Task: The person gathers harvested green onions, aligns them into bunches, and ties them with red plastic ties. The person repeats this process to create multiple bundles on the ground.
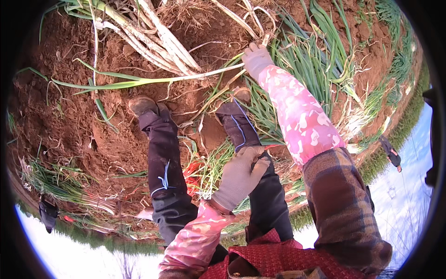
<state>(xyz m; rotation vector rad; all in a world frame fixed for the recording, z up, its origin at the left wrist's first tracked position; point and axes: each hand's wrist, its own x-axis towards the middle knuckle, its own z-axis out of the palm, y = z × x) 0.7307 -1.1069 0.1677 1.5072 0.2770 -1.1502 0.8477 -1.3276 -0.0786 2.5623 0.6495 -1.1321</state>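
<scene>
My right hand (257, 60), in a pale knit glove and a pink camouflage sleeve, is closed around the white end of a long green onion (146, 81). That onion's leaves stretch left across the soil, over the tips of a pile of pale stalks (153, 45). Green onion leaves (306, 66) lie right beside the hand. My left hand (240, 172), gloved too, is curled over my dark right trouser leg; whether its fingers pinch anything is hidden. Blue string (240, 130) runs along that lower leg, close to the fingertips. More blue string (165, 179) is tied round the other leg.
Reddish, cloddy soil (111, 139) surrounds my boots. Red strips (191, 174) and thin green leaves lie between my legs. Bunched onions (80, 195) lie at lower left, others (359, 118) at right. A person (390, 153) is at the far right; a dark shape (48, 212) shows far left.
</scene>
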